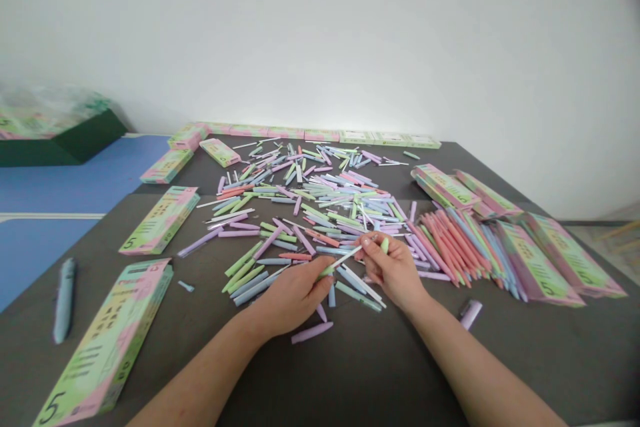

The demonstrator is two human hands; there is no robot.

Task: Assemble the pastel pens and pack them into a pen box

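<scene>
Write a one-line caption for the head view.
Left hand and right hand hold a white pen part over scattered pastel pens beside pink-and-green boxes.

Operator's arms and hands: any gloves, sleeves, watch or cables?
No gloves: the left hand and right hand are bare. The left forearm and right forearm are bare too, with no sleeves in view up to the frame edge. No watch, bracelet or cables show.

Left hand [293,297] and right hand [393,270], both gripping one thin white rod [345,257]; loose pastel pen parts [320,207] beneath, on dark table [210,373]; green-and-pink pen boxes [107,340] alongside.
</scene>
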